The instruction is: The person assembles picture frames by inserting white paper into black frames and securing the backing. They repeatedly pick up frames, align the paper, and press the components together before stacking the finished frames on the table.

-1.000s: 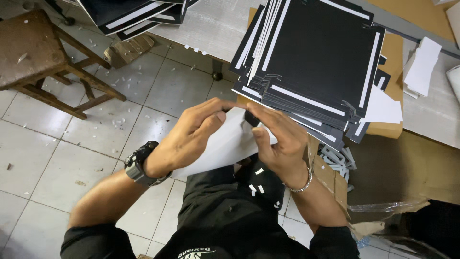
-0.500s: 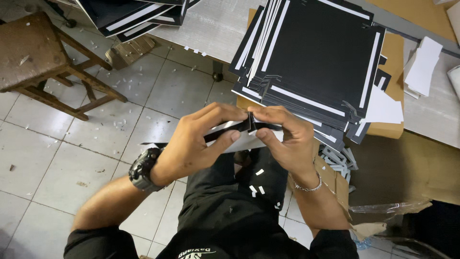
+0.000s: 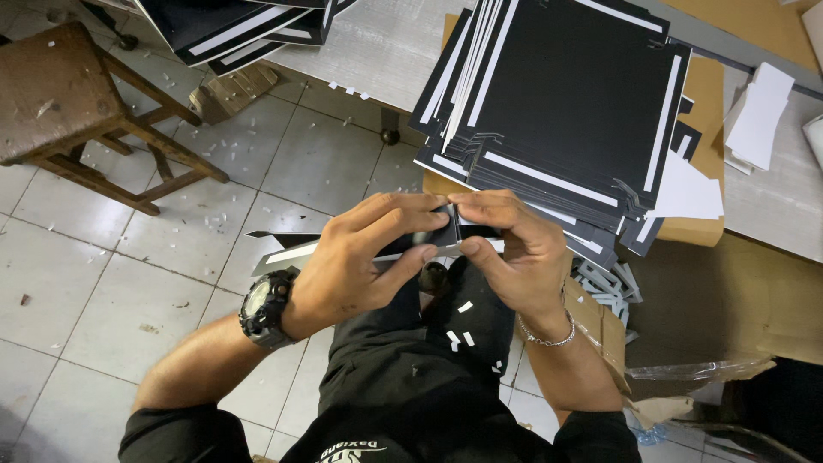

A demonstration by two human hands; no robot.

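Both hands grip one folded black and white card sheet (image 3: 287, 250) above my lap. My left hand (image 3: 356, 257), with a black watch on its wrist, clamps the sheet's middle between thumb and fingers. My right hand (image 3: 514, 249), wearing a silver bracelet, pinches the sheet's right end, fingertips meeting the left hand's. The sheet is nearly edge-on, its pointed left end sticking out past my left hand. A tall stack of black card sheets with white strips (image 3: 574, 111) lies just beyond my hands.
A wooden stool (image 3: 60, 94) stands at the left on the tiled floor (image 3: 111, 283), which is littered with small white scraps. More black sheets (image 3: 231, 26) lie at the top left. White paper pieces (image 3: 759, 111) and brown cardboard (image 3: 711, 300) are at the right.
The sheet lay flat and showed its white face a second ago; it is now folded up and turned nearly edge-on, with both hands pinching closer together.
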